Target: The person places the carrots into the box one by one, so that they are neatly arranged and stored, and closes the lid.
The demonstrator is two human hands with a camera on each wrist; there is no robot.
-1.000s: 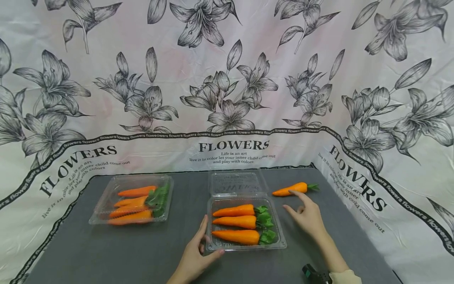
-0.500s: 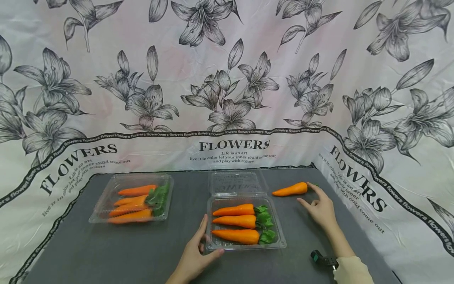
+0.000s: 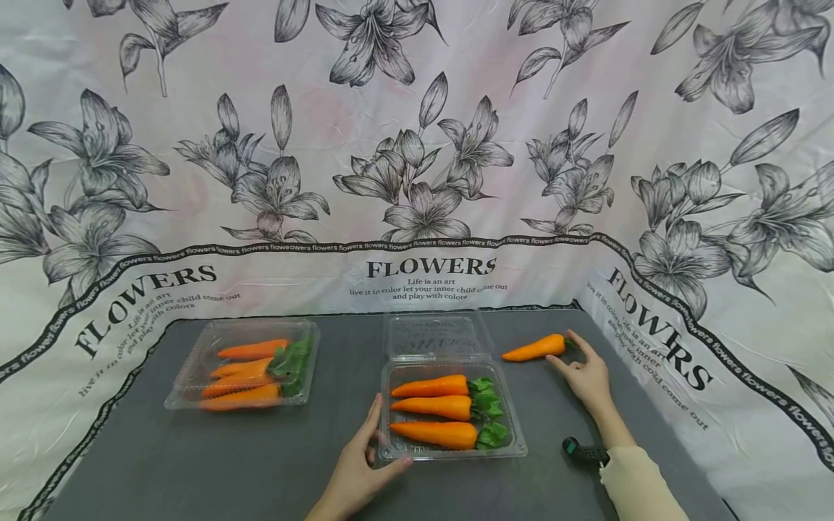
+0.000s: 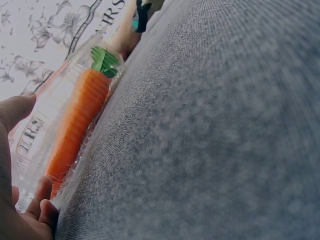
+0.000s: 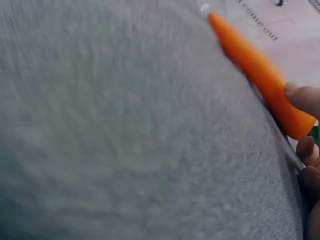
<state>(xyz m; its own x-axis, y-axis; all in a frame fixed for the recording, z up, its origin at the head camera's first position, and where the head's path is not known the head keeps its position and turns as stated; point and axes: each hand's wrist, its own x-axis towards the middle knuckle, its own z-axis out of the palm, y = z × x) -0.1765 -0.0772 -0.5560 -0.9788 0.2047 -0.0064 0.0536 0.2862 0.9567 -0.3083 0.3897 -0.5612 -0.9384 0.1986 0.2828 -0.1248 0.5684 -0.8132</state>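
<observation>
My left hand point(image 3: 360, 463) rests at the near left corner of a clear plastic clamshell box point(image 3: 515, 443), its forefinger along the left side and thumb at the front edge. Inside the box lie three orange carrots point(image 3: 431, 407) with green leaves. To the right of the box's raised lid point(image 3: 433, 339), a single carrot point(image 3: 534, 349) lies on the table. My right hand point(image 3: 586, 376) pinches that carrot's thick end, thumb on the near side and forefinger beyond the leafy top. In the right wrist view the thumb presses the carrot point(image 5: 255, 65), with curled fingers near its leaves.
A second clear box point(image 3: 185, 394), lid down, holds several carrots at the left of the grey table point(image 3: 280, 470). A curtain point(image 3: 430, 166) printed with flowers stands behind and along both sides. A black band with a device point(image 3: 583, 452) is on the right wrist.
My right hand has moved right along the loose carrot to its leafy end, and its thumb has come up against the carrot. The left hand and the box stay where they were.
</observation>
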